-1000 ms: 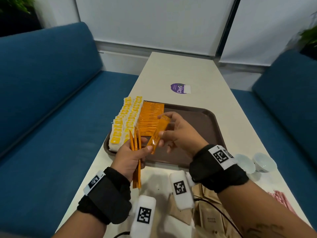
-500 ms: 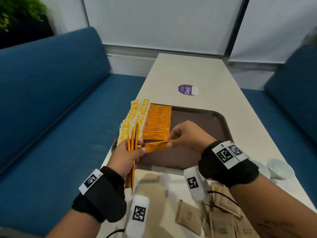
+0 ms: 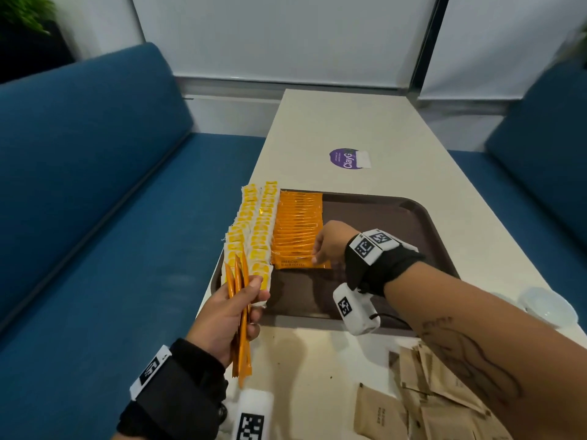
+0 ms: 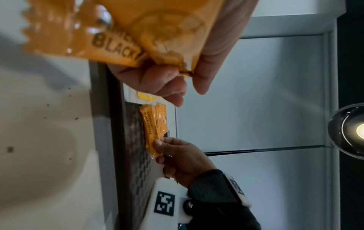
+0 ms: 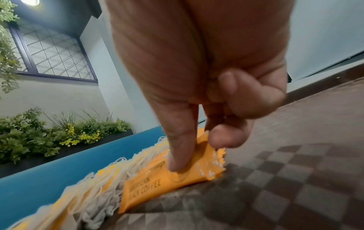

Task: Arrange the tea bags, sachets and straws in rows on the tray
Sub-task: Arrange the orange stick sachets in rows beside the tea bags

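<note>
A brown tray (image 3: 381,242) lies on the white table. Two rows of yellow tea bags (image 3: 254,230) run along its left side, with a row of orange coffee sachets (image 3: 298,223) beside them. My right hand (image 3: 316,258) pinches the right end of one orange sachet (image 3: 297,264) lying at the near end of that row. The right wrist view shows the thumb (image 5: 181,157) pressing on this sachet (image 5: 157,183), with the fingers curled behind it. My left hand (image 3: 251,290) grips an upright bundle of orange sachets (image 3: 243,341) at the tray's near left corner.
Brown paper sachets (image 3: 428,411) lie in a loose heap on the table, near right. Small white bowls (image 3: 546,308) stand at the right edge. A purple sticker (image 3: 346,158) marks the table beyond the tray. Blue sofas (image 3: 95,185) flank both sides.
My right hand drew one orange sachet from the bundle, turned it flat and carried it down onto the tray at the row's near end. The left hand kept its bundle.
</note>
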`<state>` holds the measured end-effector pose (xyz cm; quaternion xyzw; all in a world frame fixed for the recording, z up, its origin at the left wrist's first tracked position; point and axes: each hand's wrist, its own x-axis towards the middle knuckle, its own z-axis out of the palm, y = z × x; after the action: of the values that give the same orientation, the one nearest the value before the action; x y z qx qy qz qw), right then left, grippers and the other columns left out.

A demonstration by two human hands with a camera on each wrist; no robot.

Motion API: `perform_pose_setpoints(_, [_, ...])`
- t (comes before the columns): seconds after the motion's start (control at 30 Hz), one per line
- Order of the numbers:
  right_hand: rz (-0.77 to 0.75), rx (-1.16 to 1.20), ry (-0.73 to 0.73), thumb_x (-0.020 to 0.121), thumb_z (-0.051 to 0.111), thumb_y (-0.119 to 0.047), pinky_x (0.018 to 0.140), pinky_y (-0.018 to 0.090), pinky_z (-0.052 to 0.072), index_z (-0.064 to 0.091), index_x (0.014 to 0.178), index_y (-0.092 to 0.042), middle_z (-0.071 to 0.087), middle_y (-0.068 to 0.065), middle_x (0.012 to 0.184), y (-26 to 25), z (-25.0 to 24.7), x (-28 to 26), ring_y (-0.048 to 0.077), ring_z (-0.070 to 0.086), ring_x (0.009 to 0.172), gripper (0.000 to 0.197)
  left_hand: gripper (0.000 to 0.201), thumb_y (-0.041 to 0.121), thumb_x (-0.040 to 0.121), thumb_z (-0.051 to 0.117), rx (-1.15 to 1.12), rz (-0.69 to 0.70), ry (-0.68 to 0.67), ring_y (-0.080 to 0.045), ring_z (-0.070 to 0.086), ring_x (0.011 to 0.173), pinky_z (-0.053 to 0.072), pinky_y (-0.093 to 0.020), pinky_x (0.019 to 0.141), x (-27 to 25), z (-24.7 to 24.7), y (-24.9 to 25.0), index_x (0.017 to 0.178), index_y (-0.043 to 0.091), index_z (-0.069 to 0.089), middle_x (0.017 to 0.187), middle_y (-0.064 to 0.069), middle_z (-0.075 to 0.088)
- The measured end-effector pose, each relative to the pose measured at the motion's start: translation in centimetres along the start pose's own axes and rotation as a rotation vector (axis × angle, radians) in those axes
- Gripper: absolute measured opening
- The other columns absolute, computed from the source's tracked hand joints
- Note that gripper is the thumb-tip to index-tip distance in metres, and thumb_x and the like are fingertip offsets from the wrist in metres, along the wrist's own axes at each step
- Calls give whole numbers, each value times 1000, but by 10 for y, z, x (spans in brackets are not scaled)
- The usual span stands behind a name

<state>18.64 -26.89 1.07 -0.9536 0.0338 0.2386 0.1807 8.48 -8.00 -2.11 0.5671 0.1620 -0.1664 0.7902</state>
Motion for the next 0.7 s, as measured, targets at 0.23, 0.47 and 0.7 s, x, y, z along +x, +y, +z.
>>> perform_pose_setpoints(0.23, [53,-117,2,83,71,-30,90,34,52,62,118,-4,66,10,115,-12,11,17,24,64,103,44,17,22,88,58,-31,-20,-21,-10,45,49,40,-18,36,-2,-4,-7,102,12,59,77,-7,62])
perform_pose_setpoints(0.47, [72,-202,27,80,75,-30,85,33,51,59,115,-3,65,9,114,-15,10,22,26,63,104,47,14,17,91,54,-30,-46,-52,-13,49,52,43,-19,37,-2,2,-7,101,11,61,75,-7,63])
perform_pose_setpoints(0.7, [13,-310,1,80,73,-34,92,36,50,57,120,-3,61,10,120,-22,9,21,28,60,110,53,19,18,92,53,-40,-46,-73,-14,54,53,46,-21,40,-1,3,-7,106,9,60,76,-8,64])
